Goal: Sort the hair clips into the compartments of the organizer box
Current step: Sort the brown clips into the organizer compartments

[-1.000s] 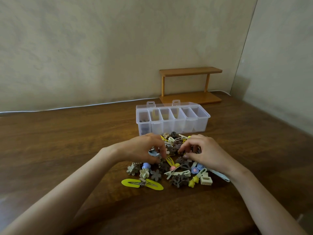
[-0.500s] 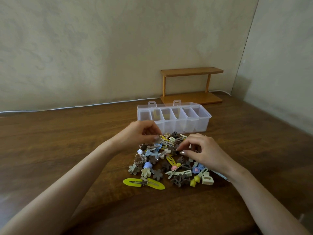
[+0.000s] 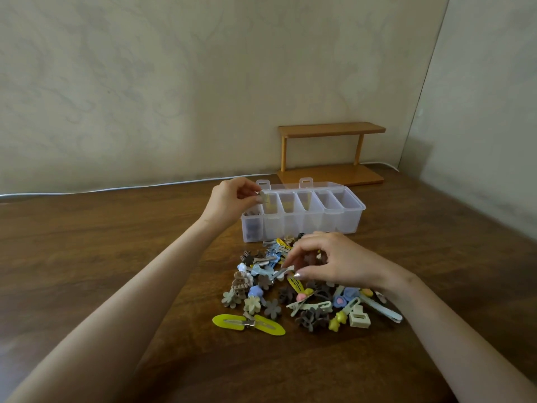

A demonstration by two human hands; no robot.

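I see the left hand (image 3: 231,203) pinching a small beige clip (image 3: 262,196) between thumb and fingertips, just above the left end of the organizer box (image 3: 305,225). Below those fingers, the leftmost compartment (image 3: 252,225) holds a few clips. The right hand (image 3: 337,264) curls over the pile of hair clips (image 3: 273,308). Its thumb and forefinger sit narrow at a pale clip (image 3: 283,271), but I cannot tell whether they grip it.

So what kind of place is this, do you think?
Probably a room in a home, though I can't be sure: a dark wooden table pushed into a corner of plain walls, a small wooden shelf at the back, and a pile of hair clips before a clear box.
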